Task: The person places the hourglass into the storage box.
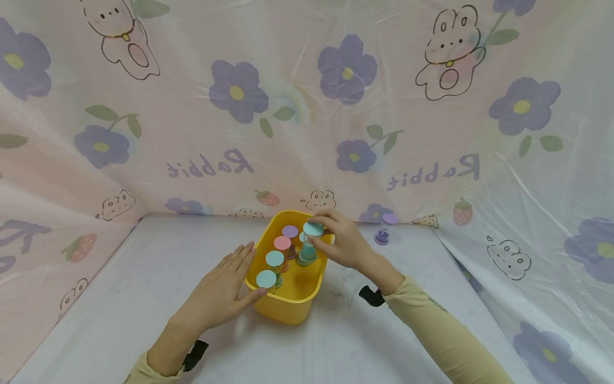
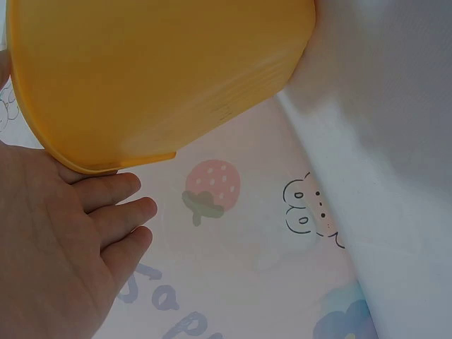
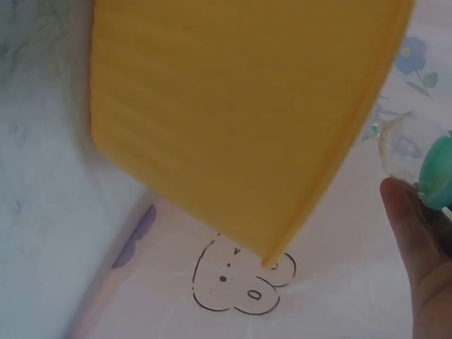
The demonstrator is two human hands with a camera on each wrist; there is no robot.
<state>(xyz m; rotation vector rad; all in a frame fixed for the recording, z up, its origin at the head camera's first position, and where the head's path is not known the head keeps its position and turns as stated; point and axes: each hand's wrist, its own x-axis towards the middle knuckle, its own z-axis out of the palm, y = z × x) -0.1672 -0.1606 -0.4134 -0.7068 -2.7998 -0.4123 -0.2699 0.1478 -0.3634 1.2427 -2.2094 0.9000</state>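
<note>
Five pastel-capped hourglasses fill yellow bin.

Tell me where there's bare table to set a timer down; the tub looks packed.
Bare table lies left of the left hand, and front of the yellow tub between the forearms. Crowded: inside the tub, where the right hand grips a teal-capped sand timer.

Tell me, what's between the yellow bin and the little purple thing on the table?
Only bare white table lies between the yellow bin and the purple thing; the head view shows it.
</note>
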